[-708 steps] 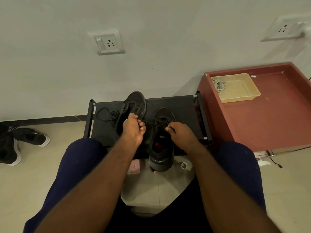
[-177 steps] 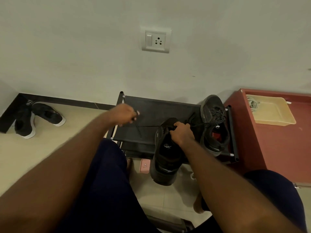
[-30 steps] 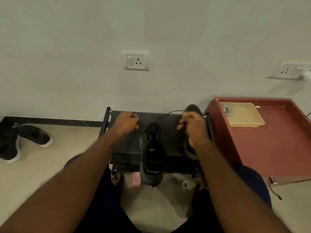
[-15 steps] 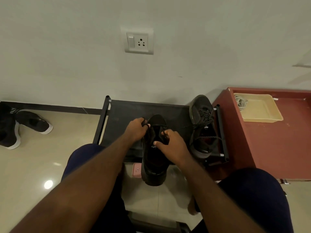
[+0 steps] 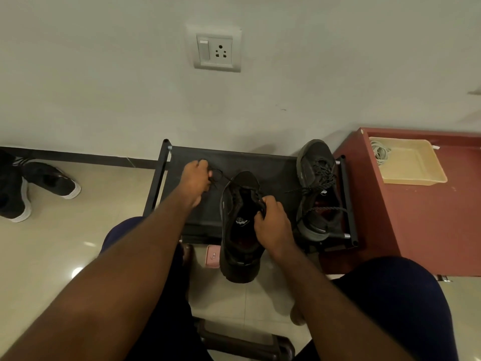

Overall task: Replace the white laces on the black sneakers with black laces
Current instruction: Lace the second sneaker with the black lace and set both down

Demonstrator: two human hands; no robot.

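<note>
On the low black rack [image 5: 273,166] by the wall, near sneaker [image 5: 240,230] lies toe to the wall, heel hanging off the front edge toward the sitter. Right hand [image 5: 273,225] has its fingers curled over the shoe's eyelet edge, gripping it, likely to pin the shoe while the lace is drawn. Left hand [image 5: 194,182] is out to the left, fingers curled round the black lace [image 5: 221,176], which runs from the hand to the shoe's toe end; reads as pulling slack through. Which eyelet: too dark to tell.

Second sneaker [image 5: 316,188] sits at the rack's right end, dark laces in, loose ends trailing toward the right hand; they could tangle. Red cabinet [image 5: 429,217] is just beside the rack, with a beige tray [image 5: 416,175] on it holding a pale coil [image 5: 380,153], maybe the white laces, can't confirm. Pink object [image 5: 213,256] is on the floor beside the near sneaker's heel. Dark pair with white soles [image 5: 49,181] is on the floor well to the left. Wall socket [image 5: 217,49] above. Nothing blocks the left hand's pull.
</note>
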